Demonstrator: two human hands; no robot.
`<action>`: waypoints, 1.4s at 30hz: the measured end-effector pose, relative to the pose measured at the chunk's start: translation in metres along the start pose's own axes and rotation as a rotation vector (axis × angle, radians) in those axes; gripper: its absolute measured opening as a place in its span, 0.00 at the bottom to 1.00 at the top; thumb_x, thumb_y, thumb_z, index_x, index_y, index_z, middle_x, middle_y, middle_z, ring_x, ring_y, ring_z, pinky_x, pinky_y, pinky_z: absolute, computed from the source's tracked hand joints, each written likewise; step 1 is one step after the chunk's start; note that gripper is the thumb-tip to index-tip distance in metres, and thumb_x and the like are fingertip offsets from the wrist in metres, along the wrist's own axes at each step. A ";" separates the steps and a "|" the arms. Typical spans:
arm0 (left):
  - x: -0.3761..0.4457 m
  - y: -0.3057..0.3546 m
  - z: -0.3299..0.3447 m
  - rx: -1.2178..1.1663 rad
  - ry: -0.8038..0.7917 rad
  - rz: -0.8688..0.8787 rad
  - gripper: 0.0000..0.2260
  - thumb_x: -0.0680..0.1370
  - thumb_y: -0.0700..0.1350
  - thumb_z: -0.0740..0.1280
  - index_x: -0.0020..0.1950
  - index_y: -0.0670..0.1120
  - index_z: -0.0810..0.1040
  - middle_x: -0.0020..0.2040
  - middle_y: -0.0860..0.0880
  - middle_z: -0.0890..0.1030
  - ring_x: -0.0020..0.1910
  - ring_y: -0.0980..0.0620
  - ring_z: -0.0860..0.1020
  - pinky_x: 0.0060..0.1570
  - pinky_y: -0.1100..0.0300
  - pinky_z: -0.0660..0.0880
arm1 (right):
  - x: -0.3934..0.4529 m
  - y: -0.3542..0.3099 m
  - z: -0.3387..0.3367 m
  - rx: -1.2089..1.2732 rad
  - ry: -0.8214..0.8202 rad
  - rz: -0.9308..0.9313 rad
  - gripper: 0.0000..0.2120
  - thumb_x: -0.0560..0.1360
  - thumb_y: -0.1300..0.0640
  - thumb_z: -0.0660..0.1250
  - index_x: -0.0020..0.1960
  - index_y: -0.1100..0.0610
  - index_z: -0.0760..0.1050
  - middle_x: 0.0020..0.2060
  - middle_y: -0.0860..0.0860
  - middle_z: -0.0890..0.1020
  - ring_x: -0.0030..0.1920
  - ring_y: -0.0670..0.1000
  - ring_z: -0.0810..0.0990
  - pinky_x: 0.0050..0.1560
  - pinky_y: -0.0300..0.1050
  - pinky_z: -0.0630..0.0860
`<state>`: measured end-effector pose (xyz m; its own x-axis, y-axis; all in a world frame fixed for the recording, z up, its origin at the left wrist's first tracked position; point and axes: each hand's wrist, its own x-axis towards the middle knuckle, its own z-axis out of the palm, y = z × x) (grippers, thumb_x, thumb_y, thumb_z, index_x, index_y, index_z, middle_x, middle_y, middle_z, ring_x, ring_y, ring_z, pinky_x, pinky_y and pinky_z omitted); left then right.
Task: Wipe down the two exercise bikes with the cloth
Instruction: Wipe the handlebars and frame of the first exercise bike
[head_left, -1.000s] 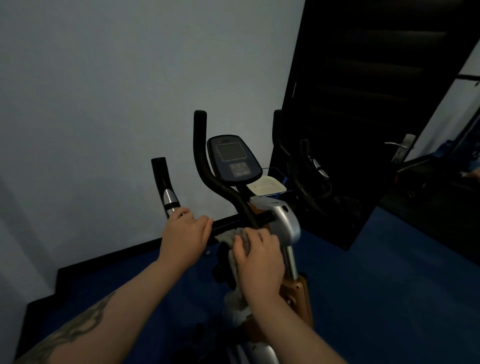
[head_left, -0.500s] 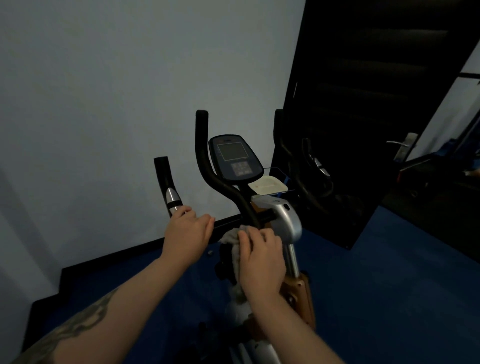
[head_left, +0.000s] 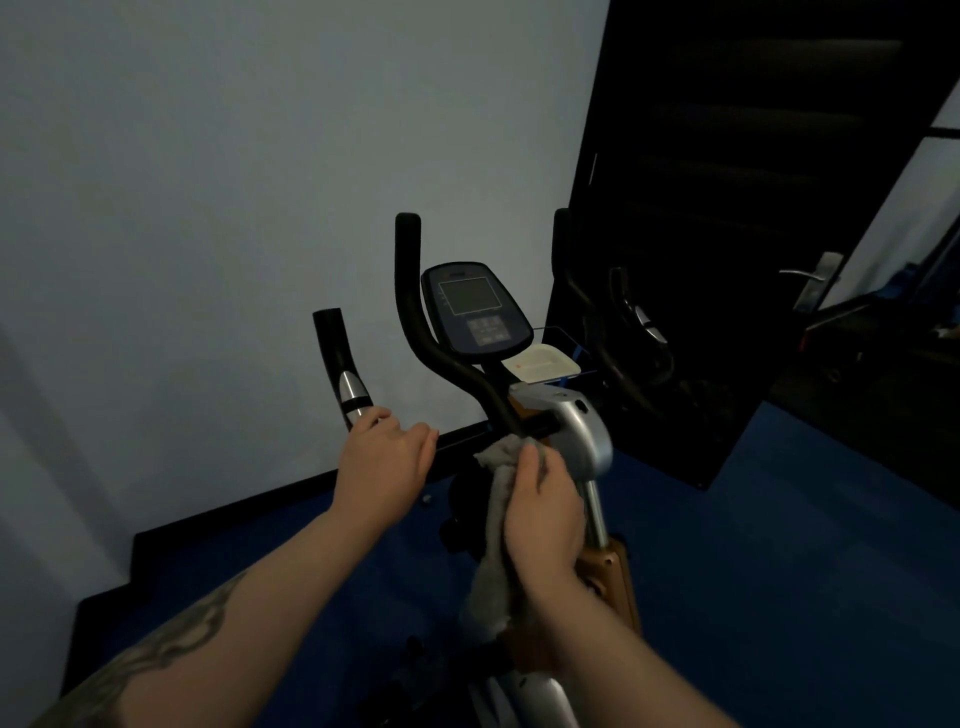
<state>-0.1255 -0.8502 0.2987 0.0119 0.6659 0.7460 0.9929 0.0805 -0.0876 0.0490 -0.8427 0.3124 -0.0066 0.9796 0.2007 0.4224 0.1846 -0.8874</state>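
- Right hand (head_left: 543, 512): fingers curled round grey cloth (head_left: 498, 525), pressing its bunched top against the handlebar stem just below the junction with the silver post cover (head_left: 584, 441). Loose tail of cloth hanging down past the wrist.
- Left hand (head_left: 384, 460): closed round the lower end of the left grip (head_left: 345, 371), just under the chrome band; steadying the bar, holding no cloth.
- Nearest unwiped run, judged from cloth position: curved black handlebar (head_left: 415, 312), rising up and away from the right hand, leaning slightly left. Long axis close to vertical, so a stroke along the bar, away from the body, appears to suit.
- Console (head_left: 475, 312): directly beyond the right hand, above the post cover, face tilted toward the person. Nearer to the cloth hand than to the left hand.
- White tray (head_left: 540, 364) in a wire basket: beyond and slightly right of the right hand, behind the console.
- Second bike (head_left: 628, 338): further right and beyond, dark against the black door (head_left: 727, 208); detail hard to read. Reachable by the cloth hand first; appears untouched.
- Blue floor (head_left: 753, 597): below both hands.
- Progress, as a judgement: early, first bike in hand.
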 end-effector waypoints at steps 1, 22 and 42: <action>0.000 0.000 0.000 -0.004 0.002 0.000 0.14 0.78 0.43 0.64 0.31 0.45 0.75 0.24 0.47 0.72 0.26 0.47 0.71 0.50 0.54 0.74 | 0.013 -0.005 -0.005 -0.127 -0.089 -0.040 0.16 0.82 0.45 0.52 0.46 0.50 0.73 0.38 0.46 0.79 0.40 0.48 0.77 0.41 0.45 0.71; 0.000 0.000 0.001 -0.001 0.007 -0.018 0.13 0.74 0.41 0.71 0.30 0.45 0.75 0.24 0.47 0.72 0.26 0.49 0.71 0.52 0.56 0.69 | 0.016 0.014 -0.010 -0.269 -0.132 -0.362 0.12 0.83 0.50 0.51 0.44 0.51 0.66 0.33 0.46 0.74 0.34 0.49 0.76 0.33 0.46 0.69; 0.002 0.002 -0.003 0.011 -0.034 -0.020 0.12 0.70 0.38 0.73 0.30 0.44 0.75 0.23 0.47 0.71 0.25 0.48 0.70 0.49 0.55 0.71 | 0.036 -0.011 -0.013 -0.608 -0.231 -0.371 0.19 0.82 0.41 0.48 0.41 0.53 0.66 0.37 0.53 0.80 0.41 0.56 0.80 0.34 0.46 0.64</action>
<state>-0.1231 -0.8509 0.3020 -0.0119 0.6886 0.7251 0.9915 0.1019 -0.0805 0.0556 -0.8108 0.3344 -0.4081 0.8656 0.2903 0.7813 0.4956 -0.3794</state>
